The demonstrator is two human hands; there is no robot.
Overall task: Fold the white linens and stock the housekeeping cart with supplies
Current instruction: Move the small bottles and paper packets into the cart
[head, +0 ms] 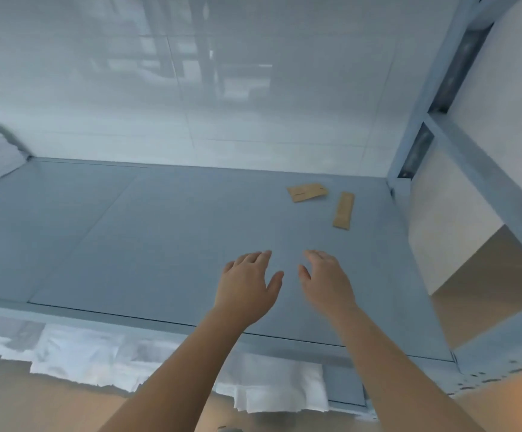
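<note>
Above a flat grey metal shelf (159, 232), the left hand (247, 288) and right hand (326, 282) hover side by side, palms down and fingers relaxed, near two tan paper packets (307, 192), with white folded linens (172, 363) on the shelf below.

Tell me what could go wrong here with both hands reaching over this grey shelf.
The two tan packets lie loose near the far right corner; a sweep by the right hand might knock them off. White linens hang out below the shelf's front edge and could snag or slide out. The left hand holds nothing.
</note>
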